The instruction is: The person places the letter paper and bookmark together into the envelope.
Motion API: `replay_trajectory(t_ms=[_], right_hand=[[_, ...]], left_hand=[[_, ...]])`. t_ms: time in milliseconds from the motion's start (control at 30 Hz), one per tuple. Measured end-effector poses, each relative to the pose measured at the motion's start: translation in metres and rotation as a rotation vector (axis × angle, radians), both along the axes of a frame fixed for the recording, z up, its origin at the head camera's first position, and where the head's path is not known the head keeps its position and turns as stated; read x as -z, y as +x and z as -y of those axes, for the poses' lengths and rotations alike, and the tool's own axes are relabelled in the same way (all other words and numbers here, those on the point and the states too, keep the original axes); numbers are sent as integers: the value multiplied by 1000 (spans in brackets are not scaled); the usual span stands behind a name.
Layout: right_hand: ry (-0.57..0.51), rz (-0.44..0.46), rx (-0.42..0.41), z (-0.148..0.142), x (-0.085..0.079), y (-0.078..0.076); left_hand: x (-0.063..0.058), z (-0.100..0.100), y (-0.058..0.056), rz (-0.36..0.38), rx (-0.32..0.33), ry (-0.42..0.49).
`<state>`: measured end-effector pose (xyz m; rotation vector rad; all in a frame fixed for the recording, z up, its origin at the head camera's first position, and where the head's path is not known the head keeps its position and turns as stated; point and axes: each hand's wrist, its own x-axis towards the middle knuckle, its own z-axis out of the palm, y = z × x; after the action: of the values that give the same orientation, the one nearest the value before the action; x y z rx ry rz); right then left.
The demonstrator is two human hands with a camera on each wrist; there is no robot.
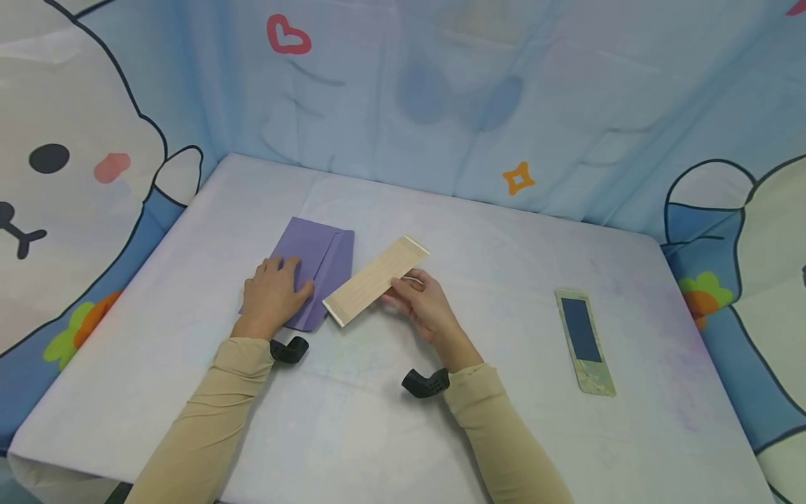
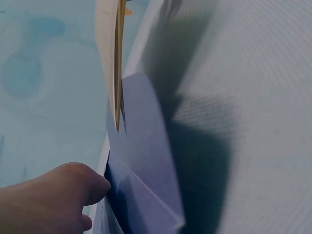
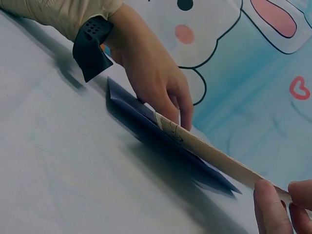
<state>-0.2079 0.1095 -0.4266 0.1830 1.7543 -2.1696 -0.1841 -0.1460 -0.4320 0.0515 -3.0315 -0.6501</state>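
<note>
Pale counter (image 1: 516,434): L hand (image 1: 267,297) rests on purple envelope (image 1: 327,241), fingers spread, prob to steady it; R hand (image 1: 428,308) pinches tan strip (image 1: 371,283) edgewise w/ fingers, prob for tilt ctrl.

Purple envelope (image 1: 322,269) left of centre; tan, white-edged strip (image 1: 371,284) mid-frame; mottled green card (image 1: 595,378) with navy panel (image 1: 582,330) at right; pale-blue, cartoon-printed backdrop (image 1: 371,91) above.

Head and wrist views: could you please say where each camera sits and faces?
Head: worn there, facing forward, down at the table; left grip, right grip, sleeves show.
Left wrist: worn there, facing purple paper; left grip partly shows.
Right wrist: worn there, facing beige strip; both grips show.
Wrist views share paper and strip.
</note>
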Motion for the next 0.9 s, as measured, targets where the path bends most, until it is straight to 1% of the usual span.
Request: replay_trajectory(t_ms=[267, 567, 900], right_hand=[[39, -22, -1, 6, 0, 3], [116, -89, -52, 16, 10, 6], [236, -83, -78, 23, 17, 9]], left_hand=[[0, -1, -2, -9, 12, -7], [-1, -1, -1, -1, 3, -12], [1, 1, -1, -22, 8, 0]])
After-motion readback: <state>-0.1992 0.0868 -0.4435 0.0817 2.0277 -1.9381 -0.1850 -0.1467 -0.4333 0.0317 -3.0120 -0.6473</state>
